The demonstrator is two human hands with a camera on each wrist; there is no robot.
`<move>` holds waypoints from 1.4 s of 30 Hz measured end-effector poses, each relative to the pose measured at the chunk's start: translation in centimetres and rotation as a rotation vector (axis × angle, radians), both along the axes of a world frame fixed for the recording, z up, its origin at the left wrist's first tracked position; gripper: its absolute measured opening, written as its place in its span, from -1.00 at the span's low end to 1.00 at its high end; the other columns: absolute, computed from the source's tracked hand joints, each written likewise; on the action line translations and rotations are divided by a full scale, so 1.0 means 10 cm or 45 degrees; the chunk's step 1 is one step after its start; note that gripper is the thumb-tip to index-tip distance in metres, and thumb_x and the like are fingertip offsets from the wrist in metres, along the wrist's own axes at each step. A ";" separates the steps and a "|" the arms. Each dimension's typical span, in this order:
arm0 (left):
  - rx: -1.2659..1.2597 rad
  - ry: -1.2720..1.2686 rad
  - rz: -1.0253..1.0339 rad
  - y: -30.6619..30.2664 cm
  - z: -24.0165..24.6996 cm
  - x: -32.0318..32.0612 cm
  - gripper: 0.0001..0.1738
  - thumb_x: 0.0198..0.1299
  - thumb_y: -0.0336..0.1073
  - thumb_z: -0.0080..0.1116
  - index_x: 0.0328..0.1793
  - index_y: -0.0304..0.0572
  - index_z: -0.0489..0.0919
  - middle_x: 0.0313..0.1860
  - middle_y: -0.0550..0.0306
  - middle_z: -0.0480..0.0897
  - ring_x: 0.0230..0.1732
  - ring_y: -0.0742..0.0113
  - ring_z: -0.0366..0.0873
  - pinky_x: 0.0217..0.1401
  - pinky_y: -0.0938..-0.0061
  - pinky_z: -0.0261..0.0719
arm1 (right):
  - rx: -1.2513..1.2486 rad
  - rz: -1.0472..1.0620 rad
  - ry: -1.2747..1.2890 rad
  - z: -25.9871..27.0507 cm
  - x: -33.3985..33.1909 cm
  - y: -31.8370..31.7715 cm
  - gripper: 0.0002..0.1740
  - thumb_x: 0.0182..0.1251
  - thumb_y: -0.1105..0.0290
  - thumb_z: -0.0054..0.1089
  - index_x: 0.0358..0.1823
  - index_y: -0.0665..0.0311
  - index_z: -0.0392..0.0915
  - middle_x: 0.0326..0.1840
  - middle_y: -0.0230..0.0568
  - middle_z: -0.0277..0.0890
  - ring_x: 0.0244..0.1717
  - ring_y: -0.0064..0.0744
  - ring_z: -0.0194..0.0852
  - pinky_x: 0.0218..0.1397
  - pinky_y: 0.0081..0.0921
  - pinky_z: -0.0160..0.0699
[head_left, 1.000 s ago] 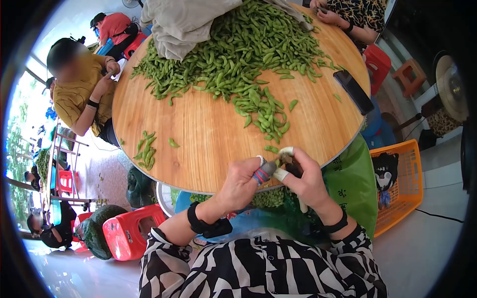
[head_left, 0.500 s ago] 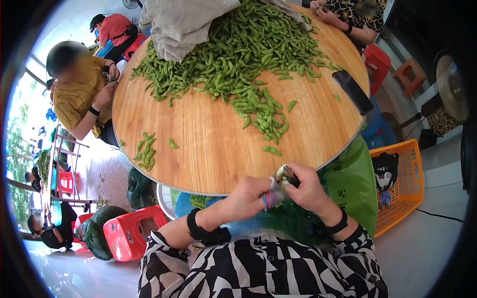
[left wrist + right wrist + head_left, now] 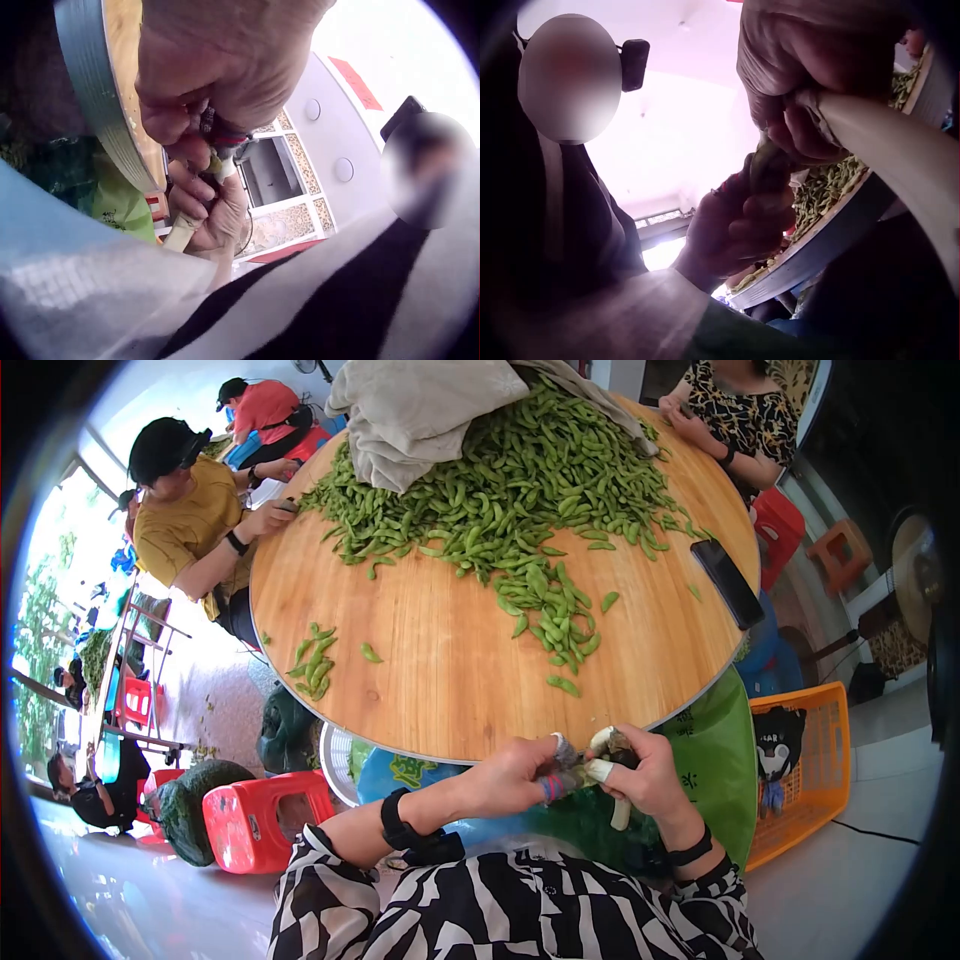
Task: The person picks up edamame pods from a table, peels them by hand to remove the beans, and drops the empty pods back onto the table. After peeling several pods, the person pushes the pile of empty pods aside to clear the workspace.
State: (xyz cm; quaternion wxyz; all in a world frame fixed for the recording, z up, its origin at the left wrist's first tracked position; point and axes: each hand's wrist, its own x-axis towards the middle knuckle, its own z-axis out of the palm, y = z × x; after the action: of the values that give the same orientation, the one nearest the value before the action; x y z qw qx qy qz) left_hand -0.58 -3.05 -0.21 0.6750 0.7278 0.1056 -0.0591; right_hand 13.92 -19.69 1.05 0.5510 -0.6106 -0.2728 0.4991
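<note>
Both hands meet just off the table's near edge. My left hand (image 3: 508,772), with grey wraps and coloured bands on its digits, pinches a green bean pod (image 3: 763,166), seen best in the right wrist view. My right hand (image 3: 645,778) wears white finger covers (image 3: 600,769); its thumb tip comes right up to the pod's end. A pale, strip-like piece (image 3: 877,131) juts from the curled fingers of the right hand and hangs below it in the head view. Part of the pod is hidden by fingers. A big heap of bean pods (image 3: 500,490) covers the table's far half.
The round wooden table (image 3: 420,650) also bears a phone (image 3: 727,584), a grey cloth (image 3: 410,420) and a few loose pods (image 3: 316,662). A green bag (image 3: 715,760) hangs by my right side, near an orange basket (image 3: 800,770). A red stool (image 3: 265,825) stands left. Other people sit around.
Both hands have come down from the table edge since a second ago and are slightly farther apart than half a second ago. The head view has shifted. The person at left has changed hand position.
</note>
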 end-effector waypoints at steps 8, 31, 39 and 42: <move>0.310 -0.080 0.014 -0.16 0.00 0.02 -0.75 0.03 -0.53 0.07 -0.14 -0.38 0.36 -0.48 -0.05 0.47 -0.42 0.30 0.46 -0.37 0.35 0.44 | 0.159 0.031 -0.623 0.06 -0.13 0.05 -0.82 0.05 0.56 0.22 -0.27 0.35 0.49 -0.49 -0.31 0.40 -0.48 -0.58 0.31 -0.39 -0.58 0.32; -1.062 -0.229 0.348 0.07 -0.17 0.04 -0.57 0.12 -0.56 0.22 0.15 -0.28 0.47 -0.08 0.06 0.62 -0.12 0.37 0.59 -0.23 0.51 0.54 | 0.153 -0.205 0.058 -0.04 -0.21 0.15 -0.86 0.26 0.53 0.10 -0.16 0.38 0.48 -0.52 -0.29 0.52 -0.66 -0.72 0.32 -0.62 -0.73 0.25; -0.536 -0.218 0.408 0.15 0.12 -0.01 -0.73 0.22 -0.47 0.15 0.06 -0.26 0.53 -0.15 0.13 0.65 -0.22 0.50 0.55 -0.28 0.60 0.47 | 0.104 -0.070 -0.137 -0.03 -0.21 0.09 -0.73 0.43 0.33 -0.02 0.01 0.37 0.41 -0.32 -0.31 0.51 -0.56 -0.65 0.40 -0.53 -0.69 0.39; -0.560 -0.141 0.441 0.14 0.08 -0.01 -0.78 0.25 -0.48 0.12 0.02 -0.28 0.54 -0.15 0.18 0.64 -0.17 0.50 0.56 -0.13 0.60 0.50 | 0.154 -0.099 -0.139 0.03 -0.24 0.11 -0.67 0.48 0.30 -0.12 0.11 0.37 0.35 -0.36 -0.30 0.48 -0.58 -0.64 0.38 -0.54 -0.70 0.34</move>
State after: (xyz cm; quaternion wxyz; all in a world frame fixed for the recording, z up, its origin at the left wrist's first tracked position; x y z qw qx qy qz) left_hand -0.70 -1.68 0.60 0.8216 0.5370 0.1759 0.0754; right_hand 11.52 -18.58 1.33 0.5901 -0.6127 -0.3083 0.4259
